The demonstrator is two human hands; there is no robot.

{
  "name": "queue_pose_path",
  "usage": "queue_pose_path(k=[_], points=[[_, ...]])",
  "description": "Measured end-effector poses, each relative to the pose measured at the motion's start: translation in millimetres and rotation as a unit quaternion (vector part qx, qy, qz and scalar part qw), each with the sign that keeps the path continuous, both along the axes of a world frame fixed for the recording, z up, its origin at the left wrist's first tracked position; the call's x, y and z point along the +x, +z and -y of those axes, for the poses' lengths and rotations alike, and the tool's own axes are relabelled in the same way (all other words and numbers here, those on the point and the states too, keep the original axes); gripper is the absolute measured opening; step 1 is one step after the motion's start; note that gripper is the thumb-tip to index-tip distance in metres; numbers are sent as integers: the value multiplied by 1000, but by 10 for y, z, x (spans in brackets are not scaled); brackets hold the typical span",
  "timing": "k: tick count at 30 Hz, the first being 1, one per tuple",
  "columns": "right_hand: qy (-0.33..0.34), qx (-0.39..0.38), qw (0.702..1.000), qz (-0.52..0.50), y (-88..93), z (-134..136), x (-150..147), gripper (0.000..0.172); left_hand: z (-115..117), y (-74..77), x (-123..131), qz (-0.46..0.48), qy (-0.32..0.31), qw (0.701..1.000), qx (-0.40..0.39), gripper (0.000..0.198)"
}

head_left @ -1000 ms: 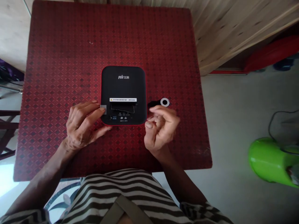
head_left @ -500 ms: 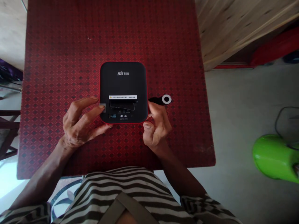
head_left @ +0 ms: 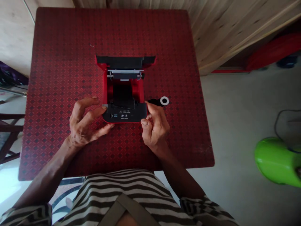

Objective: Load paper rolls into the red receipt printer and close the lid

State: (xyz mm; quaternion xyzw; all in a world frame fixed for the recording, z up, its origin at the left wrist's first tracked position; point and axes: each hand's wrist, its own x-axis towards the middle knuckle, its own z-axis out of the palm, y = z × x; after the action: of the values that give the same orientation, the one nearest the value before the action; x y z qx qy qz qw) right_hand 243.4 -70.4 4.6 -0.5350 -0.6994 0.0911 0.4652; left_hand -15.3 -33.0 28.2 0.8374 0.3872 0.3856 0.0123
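Observation:
A black and red receipt printer (head_left: 124, 116) sits on the red table with its lid (head_left: 124, 62) raised, showing a roller and a red inner bay. Across that bay, a dark strip (head_left: 122, 94) runs to the front panel. My left hand (head_left: 83, 121) is at the front left corner: the index finger rests on the grey latch button (head_left: 104, 107) and the thumb touches the front edge. Around the front right corner, my right hand (head_left: 156, 124) has its fingers curled against the side. Just beyond it lies a black object with a white ring (head_left: 164, 100), partly hidden.
The red patterned table (head_left: 183, 135) ends near my striped shirt. Wooden panelling (head_left: 221, 34) stands behind and to the right. On the floor at right are a green bucket (head_left: 270, 160) and a dark cable (head_left: 278, 121). Dark wooden furniture (head_left: 10, 125) stands at left.
The printer's lid has swung up and back from closed to open, exposing the inside. Both hands keep their places at its front corners. The view has tilted, showing the table's far edge.

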Motion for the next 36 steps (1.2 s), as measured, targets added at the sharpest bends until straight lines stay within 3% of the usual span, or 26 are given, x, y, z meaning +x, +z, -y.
queue_pose_path(k=[3,6,8,11,16,22,36], points=[[-21,19,999,25,121,-34,76,40,26,-26,26,15,1,1000,-7,54],[-52,58,995,63,373,-192,141,27,53,-48,47,22,0,1000,-4,56],[-5,54,992,116,565,-382,119,25,70,-59,52,20,2,1000,-10,59],[107,-28,962,250,775,-727,-38,27,87,-76,50,27,1,999,-17,60],[174,-160,871,430,842,-1104,-403,25,107,-127,35,28,-7,1000,-2,64],[211,-193,834,472,855,-1190,-522,22,151,-184,19,18,-12,1000,-17,69],[179,-160,892,383,966,-1060,-386,10,161,-221,42,32,9,999,-16,78]])
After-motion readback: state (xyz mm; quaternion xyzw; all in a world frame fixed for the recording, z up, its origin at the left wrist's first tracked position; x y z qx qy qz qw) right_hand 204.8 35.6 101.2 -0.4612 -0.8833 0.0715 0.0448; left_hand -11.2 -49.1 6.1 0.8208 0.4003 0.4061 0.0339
